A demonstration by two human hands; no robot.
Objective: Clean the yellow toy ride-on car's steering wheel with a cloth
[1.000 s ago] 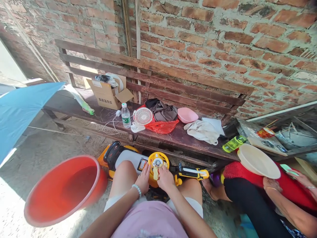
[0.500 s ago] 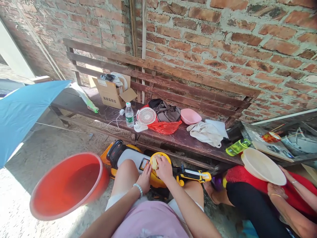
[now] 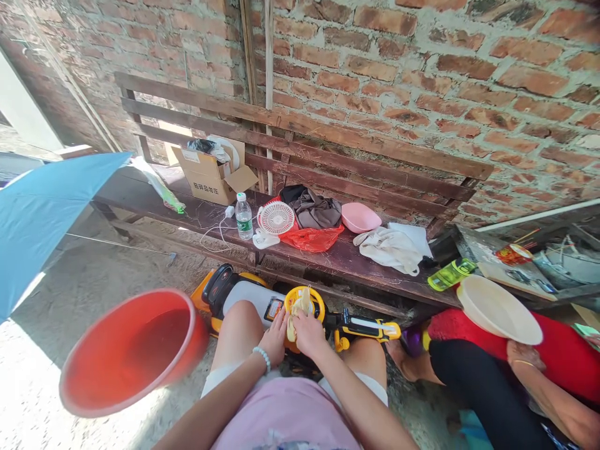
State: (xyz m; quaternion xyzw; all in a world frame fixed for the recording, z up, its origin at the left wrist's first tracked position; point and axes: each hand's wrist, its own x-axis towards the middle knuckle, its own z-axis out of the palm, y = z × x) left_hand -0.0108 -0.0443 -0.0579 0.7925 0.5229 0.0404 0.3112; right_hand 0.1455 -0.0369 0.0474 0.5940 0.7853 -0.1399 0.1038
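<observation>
Between my knees, my right hand (image 3: 307,332) is closed on a pale yellow piece (image 3: 304,300), too small to identify, in front of the round yellow ring (image 3: 319,301) of a machine. My left hand (image 3: 274,337), with a beaded bracelet at the wrist, is beside it, fingers pressed together at the piece's left edge. Whether the left fingers grip it is hard to tell. The machine's white and black body (image 3: 248,295) lies across behind my hands.
A red tub (image 3: 75,375) stands left, below a blue umbrella (image 3: 47,212). The wooden bench (image 3: 328,265) holds a box, bottle, fan, clothes and pink bowl (image 3: 360,217). At right, a person's hand (image 3: 525,355) holds a cream basin (image 3: 497,309).
The pale piece in my right hand now points upward and shows more of its length. The person's other hand at the right has left the basin.
</observation>
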